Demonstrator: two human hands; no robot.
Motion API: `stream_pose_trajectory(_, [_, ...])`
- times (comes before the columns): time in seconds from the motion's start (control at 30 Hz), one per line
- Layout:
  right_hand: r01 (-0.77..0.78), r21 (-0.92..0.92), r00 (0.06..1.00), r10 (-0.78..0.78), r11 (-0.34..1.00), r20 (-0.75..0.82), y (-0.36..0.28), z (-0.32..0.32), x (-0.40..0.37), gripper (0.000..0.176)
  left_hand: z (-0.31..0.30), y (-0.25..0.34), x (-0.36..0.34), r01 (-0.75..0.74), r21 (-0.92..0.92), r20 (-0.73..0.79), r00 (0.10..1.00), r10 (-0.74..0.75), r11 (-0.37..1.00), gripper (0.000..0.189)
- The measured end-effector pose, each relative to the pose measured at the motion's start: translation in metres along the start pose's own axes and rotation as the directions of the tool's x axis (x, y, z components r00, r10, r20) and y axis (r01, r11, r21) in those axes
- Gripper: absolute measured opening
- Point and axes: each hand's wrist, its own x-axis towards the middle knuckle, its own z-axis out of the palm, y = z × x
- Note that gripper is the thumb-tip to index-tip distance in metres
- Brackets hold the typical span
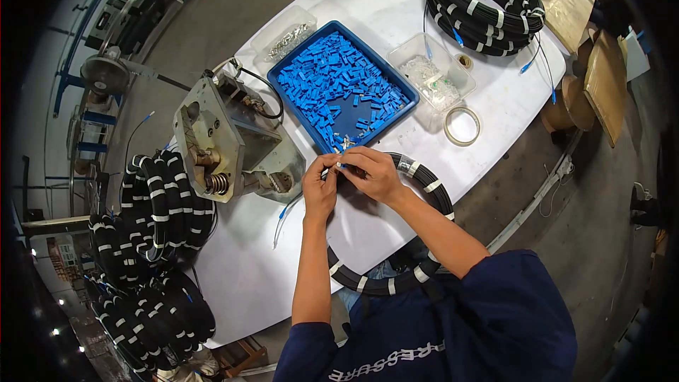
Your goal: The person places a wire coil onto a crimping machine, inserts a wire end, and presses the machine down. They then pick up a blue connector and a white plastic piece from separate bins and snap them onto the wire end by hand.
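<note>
A blue connector [342,165] is pinched between left fingers [325,163] and right fingers [362,162]; "PRESSURE" is printed on the navy shirt [520,311].

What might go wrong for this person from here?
The tiny piece, too small to make out, pinched between the left hand and right hand, could slip and get lost among the loose blue plastic pieces in the rectangular blue plastic tray. Also, the black cable coil with white bands overhangs the white tabletop's near edge, so a tug might pull it off.
</note>
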Motion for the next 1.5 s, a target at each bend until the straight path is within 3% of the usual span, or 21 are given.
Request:
stream_pose_trajectory(0.93, [-0.076, 0.045, 0.997, 0.077, 0.996, -0.016, -0.005, -0.001, 0.003, 0.019, 0.001, 0.012, 0.001, -0.001, 0.076, -0.015, 1.000, 0.002, 0.997, 0.011])
stream_pose_trajectory(1.0, [0.010, 0.061, 0.999, -0.007, 0.998, -0.040, -0.004, -0.001, 0.005, 0.020, 0.001, 0.014, 0.002, -0.003, 0.075, -0.038, 0.999, 0.006, 0.997, 0.011])
stream_pose_trajectory(1.07, [-0.123, 0.094, 0.986, 0.132, 0.988, -0.098, -0.005, -0.003, 0.000, 0.023, 0.002, 0.014, 0.002, -0.006, 0.094, -0.018, 1.000, 0.008, 0.996, 0.008])
stream_pose_trajectory(1.23, [-0.055, 0.048, 0.993, 0.060, 0.997, -0.098, -0.005, 0.000, 0.001, 0.024, 0.000, 0.017, 0.001, -0.018, 0.136, 0.017, 1.000, 0.016, 0.990, 0.010])
stream_pose_trajectory(1.4, [-0.135, 0.087, 0.984, 0.144, 0.987, -0.101, -0.003, 0.001, 0.000, 0.020, 0.002, 0.014, 0.002, -0.098, 0.067, 0.009, 0.995, 0.097, 0.993, 0.012])
stream_pose_trajectory(1.5, [-0.125, 0.073, 0.989, 0.130, 0.989, -0.072, -0.007, 0.000, 0.001, 0.019, 0.001, 0.013, 0.001, -0.069, 0.049, 0.005, 0.998, 0.069, 0.996, 0.013])
